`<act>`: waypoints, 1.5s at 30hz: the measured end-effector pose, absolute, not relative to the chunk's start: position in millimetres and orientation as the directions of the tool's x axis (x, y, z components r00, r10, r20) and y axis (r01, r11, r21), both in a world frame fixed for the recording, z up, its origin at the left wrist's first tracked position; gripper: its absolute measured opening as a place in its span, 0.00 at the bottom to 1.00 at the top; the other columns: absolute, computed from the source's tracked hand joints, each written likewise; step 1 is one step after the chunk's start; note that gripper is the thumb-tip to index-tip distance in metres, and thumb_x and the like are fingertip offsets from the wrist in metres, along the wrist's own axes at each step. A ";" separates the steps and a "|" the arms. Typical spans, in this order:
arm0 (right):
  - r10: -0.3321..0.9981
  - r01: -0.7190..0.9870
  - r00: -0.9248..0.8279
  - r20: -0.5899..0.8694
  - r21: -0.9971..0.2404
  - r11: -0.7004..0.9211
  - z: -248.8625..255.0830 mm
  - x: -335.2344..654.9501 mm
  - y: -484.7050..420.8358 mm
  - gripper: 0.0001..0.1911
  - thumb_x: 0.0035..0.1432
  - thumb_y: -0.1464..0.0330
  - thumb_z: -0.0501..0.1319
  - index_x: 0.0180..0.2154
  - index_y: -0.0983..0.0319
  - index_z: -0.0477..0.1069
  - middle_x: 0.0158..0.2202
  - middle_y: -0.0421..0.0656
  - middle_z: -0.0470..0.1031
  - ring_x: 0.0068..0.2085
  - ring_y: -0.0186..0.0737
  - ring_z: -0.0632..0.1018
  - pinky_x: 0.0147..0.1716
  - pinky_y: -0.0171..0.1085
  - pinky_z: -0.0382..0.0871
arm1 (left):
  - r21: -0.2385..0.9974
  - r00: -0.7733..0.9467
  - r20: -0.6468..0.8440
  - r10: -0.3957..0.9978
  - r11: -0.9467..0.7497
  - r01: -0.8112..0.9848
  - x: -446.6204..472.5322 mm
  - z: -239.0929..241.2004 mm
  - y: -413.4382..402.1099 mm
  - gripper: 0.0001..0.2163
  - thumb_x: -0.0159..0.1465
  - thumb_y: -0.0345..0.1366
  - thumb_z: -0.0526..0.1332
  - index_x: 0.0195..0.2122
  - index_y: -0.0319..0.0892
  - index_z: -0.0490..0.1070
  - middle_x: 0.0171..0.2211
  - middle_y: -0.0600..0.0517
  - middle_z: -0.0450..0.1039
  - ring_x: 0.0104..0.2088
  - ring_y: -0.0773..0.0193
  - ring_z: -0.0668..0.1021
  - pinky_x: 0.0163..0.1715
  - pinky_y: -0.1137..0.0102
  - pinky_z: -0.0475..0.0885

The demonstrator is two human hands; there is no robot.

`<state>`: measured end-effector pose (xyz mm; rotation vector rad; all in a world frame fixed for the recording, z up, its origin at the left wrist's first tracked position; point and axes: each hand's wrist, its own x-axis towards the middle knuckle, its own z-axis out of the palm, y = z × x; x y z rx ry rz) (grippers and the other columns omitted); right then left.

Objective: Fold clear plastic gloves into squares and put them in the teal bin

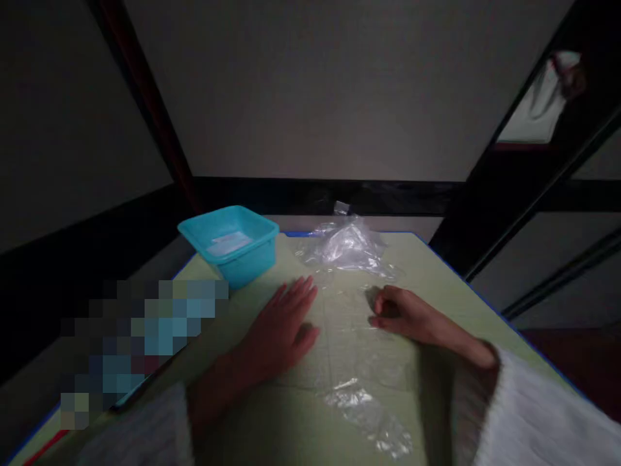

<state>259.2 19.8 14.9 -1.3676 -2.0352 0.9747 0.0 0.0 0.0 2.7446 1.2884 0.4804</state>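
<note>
A clear plastic bag (359, 356) lies spread on the table between my hands, with a crumpled end near me. My left hand (286, 323) rests palm down at the bag's left edge, fingers stretched out and open. On the other side, my right hand (405, 314) is closed over the right part of the bag, fingers curled in and thumb below them. Whatever is between those fingers is hidden. Beyond both hands sits a crumpled heap of clear plastic bags (349, 244).
At the back left of the pale table (436, 285) stands a turquoise plastic basket (252, 259) holding something white and flat (229, 243). A pixelated patch covers an item at the left edge. A wall panel (330, 90) rises behind the table.
</note>
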 end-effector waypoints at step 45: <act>0.699 0.669 -0.714 -0.046 -0.339 0.661 23.4 257.7 5.5 0.49 0.52 0.44 0.51 0.63 0.69 0.40 0.64 0.60 0.41 0.63 0.54 0.46 0.59 0.57 0.41 | 0.284 0.818 0.036 0.574 -0.790 0.543 24.3 2.7 -22.3 0.28 0.62 0.44 0.54 0.62 0.41 0.50 0.64 0.46 0.42 0.63 0.54 0.47 0.60 0.56 0.44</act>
